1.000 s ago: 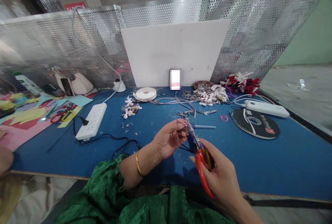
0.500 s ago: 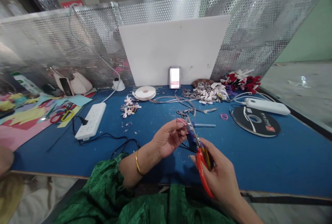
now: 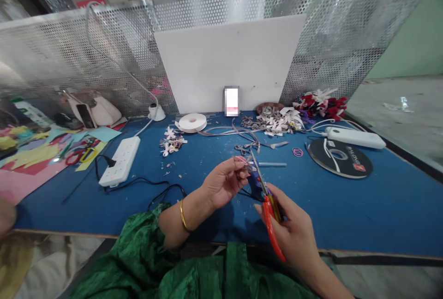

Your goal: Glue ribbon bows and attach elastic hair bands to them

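Note:
My left hand (image 3: 223,184), with a gold bangle at the wrist, pinches a small pink elastic band (image 3: 241,159) between thumb and fingertips. A bit of greyish ribbon seems to be with it, too small to make out fully. My right hand (image 3: 296,223) grips scissors (image 3: 272,232) by their red-orange handles. Their blades point away from me, right beside the left fingertips; whether they touch the ribbon I cannot tell. Behind the blades, partly hidden, lies a blue tool (image 3: 255,180) that looks like a glue gun, with a clear stick (image 3: 272,164) near it.
A white ribbon roll (image 3: 193,123), grey ribbon strips (image 3: 247,135) and a pile of bows (image 3: 282,121) lie farther back. Loose elastic bands (image 3: 297,152) and a black reel (image 3: 341,158) are on the right. A power strip (image 3: 120,161) and black cable (image 3: 152,182) lie left.
The view has shifted slightly. Both hands keep nearly the same pose, and the scissors stay beside the left fingertips, their tip a little farther forward.

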Tool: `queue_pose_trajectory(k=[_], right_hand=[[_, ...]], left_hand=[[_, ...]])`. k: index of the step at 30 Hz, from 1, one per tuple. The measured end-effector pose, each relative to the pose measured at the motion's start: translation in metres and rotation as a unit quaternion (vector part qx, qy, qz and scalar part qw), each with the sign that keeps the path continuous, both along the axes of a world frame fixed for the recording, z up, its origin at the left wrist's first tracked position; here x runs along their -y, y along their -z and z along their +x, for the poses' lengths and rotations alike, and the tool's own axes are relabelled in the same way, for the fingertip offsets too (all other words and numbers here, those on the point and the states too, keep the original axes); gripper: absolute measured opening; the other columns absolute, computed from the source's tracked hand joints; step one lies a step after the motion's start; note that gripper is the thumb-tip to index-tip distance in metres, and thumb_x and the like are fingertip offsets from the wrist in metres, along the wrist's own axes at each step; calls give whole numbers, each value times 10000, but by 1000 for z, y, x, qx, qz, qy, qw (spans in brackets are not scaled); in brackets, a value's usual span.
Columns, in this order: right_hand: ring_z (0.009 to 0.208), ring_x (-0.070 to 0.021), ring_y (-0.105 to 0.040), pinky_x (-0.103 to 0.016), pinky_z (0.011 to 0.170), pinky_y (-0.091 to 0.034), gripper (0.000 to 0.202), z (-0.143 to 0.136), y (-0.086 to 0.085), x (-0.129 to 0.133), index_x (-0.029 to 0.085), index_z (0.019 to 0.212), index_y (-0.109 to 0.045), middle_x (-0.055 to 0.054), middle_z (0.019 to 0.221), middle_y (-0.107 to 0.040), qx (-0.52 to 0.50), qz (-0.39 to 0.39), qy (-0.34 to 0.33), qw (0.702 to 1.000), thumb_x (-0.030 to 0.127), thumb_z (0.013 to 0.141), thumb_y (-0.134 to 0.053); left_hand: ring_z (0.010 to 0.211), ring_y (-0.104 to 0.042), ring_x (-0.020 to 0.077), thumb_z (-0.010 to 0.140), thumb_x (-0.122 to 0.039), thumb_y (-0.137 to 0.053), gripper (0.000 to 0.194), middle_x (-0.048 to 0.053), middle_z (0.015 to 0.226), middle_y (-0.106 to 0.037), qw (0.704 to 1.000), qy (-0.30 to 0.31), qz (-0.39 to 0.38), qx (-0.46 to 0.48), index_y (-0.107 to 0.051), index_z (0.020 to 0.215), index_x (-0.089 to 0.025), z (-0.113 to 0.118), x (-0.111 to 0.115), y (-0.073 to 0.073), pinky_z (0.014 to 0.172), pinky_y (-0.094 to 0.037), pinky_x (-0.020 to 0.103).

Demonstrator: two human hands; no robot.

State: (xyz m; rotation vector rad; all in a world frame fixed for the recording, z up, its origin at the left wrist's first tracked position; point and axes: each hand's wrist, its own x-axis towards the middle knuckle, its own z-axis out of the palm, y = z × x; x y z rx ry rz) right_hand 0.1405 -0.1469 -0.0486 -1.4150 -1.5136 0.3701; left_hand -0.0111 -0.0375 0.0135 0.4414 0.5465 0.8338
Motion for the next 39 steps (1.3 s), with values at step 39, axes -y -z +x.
queue_pose_trajectory(k=[39], right_hand=[[775, -190, -713, -261, 637, -561, 482, 58, -32, 18, 263, 1307, -564, -58, 1018, -726, 233, -14, -26, 972, 460, 875, -641]], left_hand=[[640, -588, 93, 658, -165, -855, 167, 32, 764, -706, 953, -78, 251, -147, -740, 774, -134, -6, -5, -9, 579, -424, 197]])
